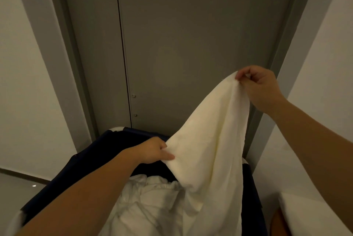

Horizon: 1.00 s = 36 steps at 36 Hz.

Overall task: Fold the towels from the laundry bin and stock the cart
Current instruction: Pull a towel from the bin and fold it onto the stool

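A cream-white towel (212, 140) hangs in the air above a dark navy laundry bin (89, 161). My right hand (257, 86) pinches the towel's top corner, raised high at the right. Lower down, my left hand (154, 150) pinches the towel's left edge just over the bin. The rest of the towel drapes down into the bin. Crumpled white linen (150, 203) fills the bin below.
A grey double door (181, 44) stands directly behind the bin, with white walls (23, 82) on both sides. A white surface (317, 214) over a brown edge sits at the lower right corner. Grey floor (17, 188) shows at the lower left.
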Each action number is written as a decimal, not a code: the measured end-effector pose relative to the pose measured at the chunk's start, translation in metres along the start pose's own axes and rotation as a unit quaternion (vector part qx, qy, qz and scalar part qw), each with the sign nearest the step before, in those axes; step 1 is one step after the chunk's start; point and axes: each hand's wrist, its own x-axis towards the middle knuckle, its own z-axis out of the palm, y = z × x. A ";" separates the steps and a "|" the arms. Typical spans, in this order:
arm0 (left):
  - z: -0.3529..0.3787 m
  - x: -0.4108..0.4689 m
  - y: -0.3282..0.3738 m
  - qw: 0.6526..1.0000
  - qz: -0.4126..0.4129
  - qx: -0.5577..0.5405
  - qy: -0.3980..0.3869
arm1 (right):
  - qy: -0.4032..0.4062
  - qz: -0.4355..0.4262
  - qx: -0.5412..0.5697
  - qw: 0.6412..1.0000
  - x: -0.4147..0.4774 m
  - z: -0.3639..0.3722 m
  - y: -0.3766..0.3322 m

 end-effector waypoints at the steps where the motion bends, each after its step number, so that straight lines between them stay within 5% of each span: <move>1: -0.005 0.000 0.001 0.998 0.010 -0.015 0.055 | -0.008 0.002 -0.007 1.000 0.000 -0.004 0.003; 4: -0.028 -0.005 0.000 0.988 0.044 -0.041 0.144 | -0.008 0.025 -0.001 1.000 -0.001 -0.020 0.017; 7: -0.037 -0.014 0.009 0.987 0.125 0.053 0.081 | 0.000 0.035 0.034 0.999 -0.004 -0.026 0.021; 10: -0.020 -0.014 0.028 0.921 0.210 0.283 0.164 | -0.011 0.012 0.043 0.999 -0.004 -0.022 0.015; 12: -0.004 -0.011 0.043 0.891 0.250 0.320 0.205 | -0.024 -0.005 0.042 0.999 -0.004 -0.020 0.008; 15: 0.016 -0.012 0.067 0.963 0.177 0.173 0.109 | -0.032 -0.038 0.055 0.997 0.000 -0.020 0.003; 17: 0.023 -0.012 0.075 0.978 0.142 0.146 0.045 | -0.033 -0.048 0.066 0.996 0.001 -0.023 0.004; 23: 0.035 -0.014 0.077 0.968 0.037 0.243 -0.047 | -0.043 -0.054 0.054 0.996 -0.001 -0.032 0.016; 29: 0.027 -0.008 0.071 0.872 0.124 0.469 0.067 | -0.035 -0.033 0.027 0.998 -0.003 -0.045 0.037; 36: -0.001 -0.012 0.046 0.921 0.110 0.373 0.018 | -0.009 0.005 -0.004 1.000 -0.005 -0.057 0.047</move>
